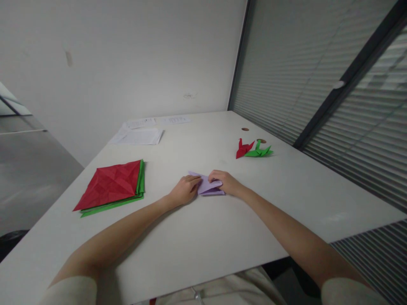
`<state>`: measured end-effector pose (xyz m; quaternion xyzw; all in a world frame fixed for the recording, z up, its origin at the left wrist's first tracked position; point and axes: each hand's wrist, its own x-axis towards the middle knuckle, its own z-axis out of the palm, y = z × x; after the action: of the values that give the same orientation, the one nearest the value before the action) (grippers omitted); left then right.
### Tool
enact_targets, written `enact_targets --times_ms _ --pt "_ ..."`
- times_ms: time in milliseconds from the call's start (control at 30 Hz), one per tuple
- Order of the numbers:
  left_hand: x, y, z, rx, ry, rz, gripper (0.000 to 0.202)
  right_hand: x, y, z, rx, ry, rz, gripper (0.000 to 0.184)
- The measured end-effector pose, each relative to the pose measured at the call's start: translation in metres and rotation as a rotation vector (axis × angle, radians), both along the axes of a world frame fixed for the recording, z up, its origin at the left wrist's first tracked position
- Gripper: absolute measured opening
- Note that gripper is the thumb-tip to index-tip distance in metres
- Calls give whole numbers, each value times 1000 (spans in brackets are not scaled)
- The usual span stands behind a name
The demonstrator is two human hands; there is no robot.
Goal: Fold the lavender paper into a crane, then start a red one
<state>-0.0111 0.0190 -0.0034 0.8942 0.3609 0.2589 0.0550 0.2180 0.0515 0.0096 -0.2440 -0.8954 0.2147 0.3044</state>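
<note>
Lilac paper, folded, pointed corner, layers slightly parted

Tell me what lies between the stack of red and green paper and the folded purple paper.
The head view shows a strip of white tabletop, then the left hand, touching the purple paper.

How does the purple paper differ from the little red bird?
Colour: the purple paper is pale, the red bird vivid.
Shape: the purple paper is folded into flattish layers; the red bird has points sticking up.
Handling: the left hand and right hand are on the purple paper, while the red bird sits untouched beside a green bird.
Both show folds.
</note>
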Motion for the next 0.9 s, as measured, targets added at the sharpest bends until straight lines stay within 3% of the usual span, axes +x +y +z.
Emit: enact_targets --times_ms 400,500,633,900 --pt "-3 7 -5 -134 -143 2 36 -4 -6 8 197 16 -35 9" --pt "-4 7 -6 -191 -176 -16 36 -4 -8 9 175 -14 -96 7" --pt "-3 4 -3 -217 -180 -50 34 -5 -9 7 108 -46 -130 18" --pt "-2 -3 7 -258 -197 -117 40 -12 -13 4 29 17 -270 9"
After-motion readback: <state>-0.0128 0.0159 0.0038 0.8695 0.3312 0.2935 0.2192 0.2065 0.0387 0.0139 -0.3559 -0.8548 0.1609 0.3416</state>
